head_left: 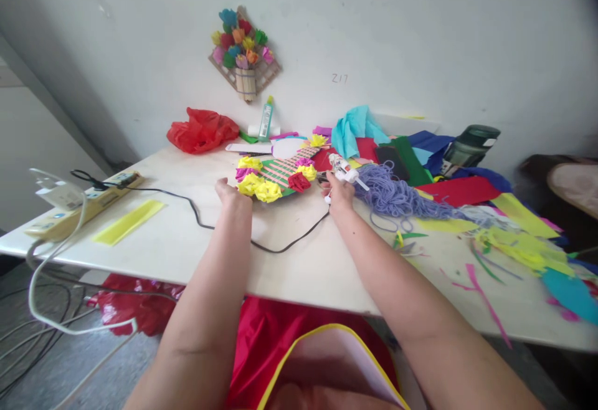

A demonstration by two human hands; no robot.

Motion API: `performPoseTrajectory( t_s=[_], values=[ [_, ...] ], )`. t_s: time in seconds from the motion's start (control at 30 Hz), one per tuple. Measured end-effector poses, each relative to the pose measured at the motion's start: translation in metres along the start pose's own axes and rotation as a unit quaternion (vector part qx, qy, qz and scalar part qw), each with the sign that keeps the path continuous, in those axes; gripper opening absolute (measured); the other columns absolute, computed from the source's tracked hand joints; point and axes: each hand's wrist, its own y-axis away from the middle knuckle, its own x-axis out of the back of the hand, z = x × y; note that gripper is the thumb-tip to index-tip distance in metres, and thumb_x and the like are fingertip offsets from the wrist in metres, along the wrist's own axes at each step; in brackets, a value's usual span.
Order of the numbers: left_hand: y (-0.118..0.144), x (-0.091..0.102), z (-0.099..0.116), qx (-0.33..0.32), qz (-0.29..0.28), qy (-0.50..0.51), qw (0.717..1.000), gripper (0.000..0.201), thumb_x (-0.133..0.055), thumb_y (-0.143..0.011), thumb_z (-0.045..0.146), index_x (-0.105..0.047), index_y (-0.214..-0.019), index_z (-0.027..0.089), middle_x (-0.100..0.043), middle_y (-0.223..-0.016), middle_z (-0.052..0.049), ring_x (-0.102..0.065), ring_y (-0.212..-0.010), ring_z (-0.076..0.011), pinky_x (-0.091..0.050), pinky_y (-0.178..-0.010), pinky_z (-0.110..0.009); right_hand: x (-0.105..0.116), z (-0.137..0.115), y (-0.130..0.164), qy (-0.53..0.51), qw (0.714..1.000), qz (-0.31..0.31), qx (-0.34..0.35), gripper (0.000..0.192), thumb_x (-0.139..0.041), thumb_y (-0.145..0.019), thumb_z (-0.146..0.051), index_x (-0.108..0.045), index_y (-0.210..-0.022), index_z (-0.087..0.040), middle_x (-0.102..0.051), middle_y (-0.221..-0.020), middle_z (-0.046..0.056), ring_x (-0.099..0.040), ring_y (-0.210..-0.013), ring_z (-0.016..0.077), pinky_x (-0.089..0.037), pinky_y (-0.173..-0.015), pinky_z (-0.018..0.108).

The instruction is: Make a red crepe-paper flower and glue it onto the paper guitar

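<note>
A guitar-shaped craft lies at the middle of the table, striped green and pinkish, edged with crumpled yellow, pink and red paper flowers. My left hand grips its left edge, with the fingers partly hidden behind it. Just right of the craft, my right hand is closed around a white hot glue gun. A white glue stick pokes out of the gun toward the right. From the gun, a black cord runs left across the tabletop.
A power strip with a white charger sits at the left, near a yellow paper strip. Purple yarn, paper scraps, a phone and a dark bottle crowd the right. A red plastic bag and glue bottle stand behind.
</note>
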Motion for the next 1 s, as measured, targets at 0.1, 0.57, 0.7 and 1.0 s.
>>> performPoseTrajectory(
  t_s=[0.1,0.57,0.7,1.0],
  values=[
    [0.025,0.001,0.002,0.102,0.026,0.137,0.985,0.016,-0.042,-0.078,0.032,-0.049,-0.088,0.022,-0.061,-0.082,-0.008,-0.069,-0.086,-0.0260,-0.058,-0.067,-0.037,0.000,0.000,0.000,0.001,1.000,0.006,0.003,0.027,-0.078,-0.069,-0.035,-0.061,-0.080,-0.016,-0.058,-0.049,-0.007,-0.046,-0.032,0.0069,-0.031,-0.032,0.018],
    [0.059,-0.005,-0.015,0.109,-0.005,0.149,0.983,0.028,-0.045,-0.054,0.002,-0.047,-0.075,0.020,-0.057,-0.070,-0.003,-0.065,-0.070,-0.0135,-0.053,-0.063,-0.021,-0.001,-0.001,-0.001,-0.018,1.000,0.008,0.000,0.015,-0.072,-0.073,-0.025,-0.060,-0.076,-0.016,-0.058,-0.048,-0.006,-0.045,-0.032,0.0070,-0.031,-0.032,0.018],
    [0.057,-0.005,-0.019,0.104,-0.008,0.159,0.982,0.025,-0.046,-0.060,0.002,-0.049,-0.078,0.020,-0.059,-0.072,-0.003,-0.066,-0.072,-0.0139,-0.054,-0.065,-0.022,-0.001,-0.002,0.000,-0.021,1.000,0.012,0.000,0.013,-0.071,-0.074,-0.022,-0.060,-0.076,-0.015,-0.057,-0.047,-0.006,-0.045,-0.031,0.0068,-0.031,-0.032,0.018],
    [0.054,-0.011,-0.024,0.100,0.015,0.216,0.971,0.024,-0.046,-0.065,0.000,-0.053,-0.080,0.017,-0.058,-0.071,-0.002,-0.063,-0.064,-0.0124,-0.050,-0.058,-0.019,0.001,0.002,-0.004,-0.003,1.000,0.008,0.006,0.021,-0.075,-0.072,-0.029,-0.062,-0.081,-0.015,-0.059,-0.049,-0.007,-0.046,-0.032,0.0065,-0.032,-0.032,0.017]
  ],
)
